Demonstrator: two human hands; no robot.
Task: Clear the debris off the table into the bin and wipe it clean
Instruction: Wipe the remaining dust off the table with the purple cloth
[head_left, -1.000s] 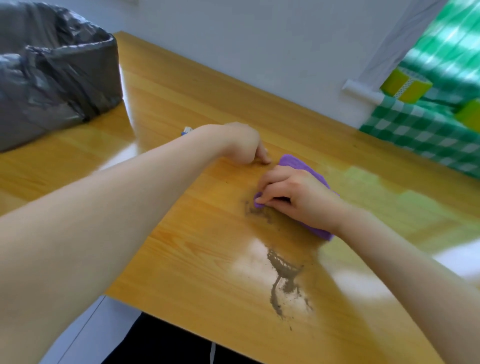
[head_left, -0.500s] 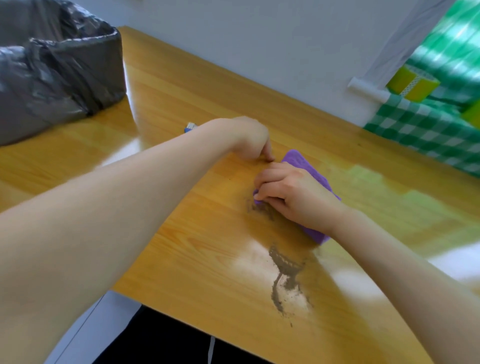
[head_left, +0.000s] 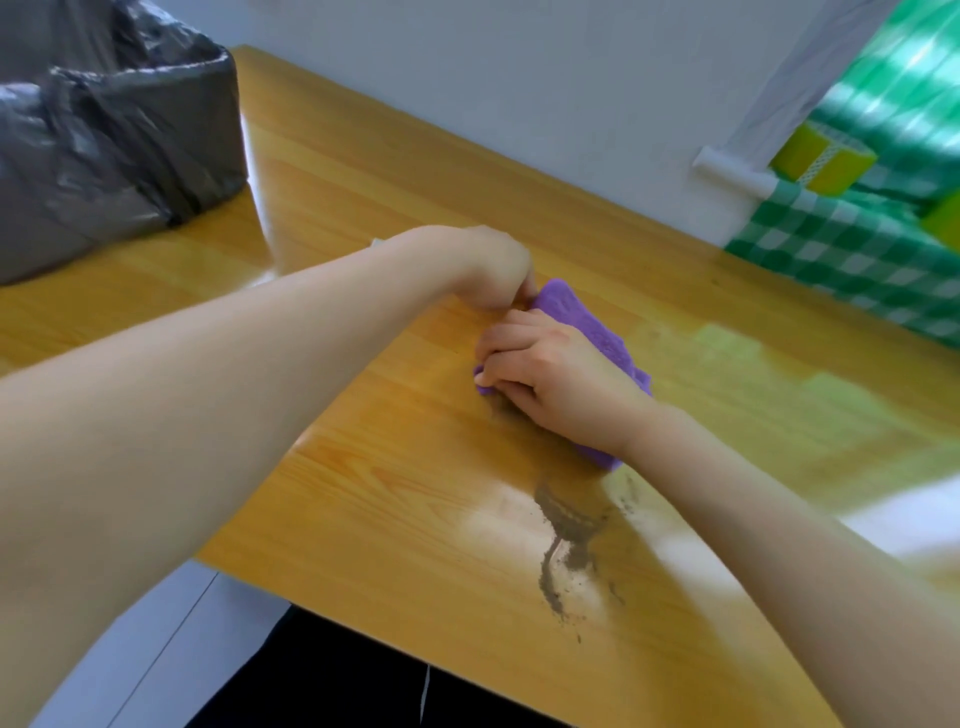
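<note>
Far out at ten o'clock, the bin (head_left: 114, 150) lined with a dark bag is seen standing on the wooden desk (head_left: 363, 493), well apart from the action. Moving rightward, the left hand (head_left: 493, 270) is found curled at the centre, its fingertips pinched down onto the near corner of the purple cloth (head_left: 587, 332); what, if anything, is caught beneath them cannot be told. Just beside it, at four o'clock, the right hand (head_left: 550, 384) is pressed on top of the cloth, fingers bent and closed over its leading edge, so the cloth is flattened against the desk. The cloth's long axis is laid from eleven to five o'clock. The dirt smear (head_left: 566, 540) is spread at six o'clock from the right hand, near the desk's front edge, untouched. The right hand is judged the nearer one, so a pull of the cloth toward six o'clock is what the next stroke seems to call for.
</note>
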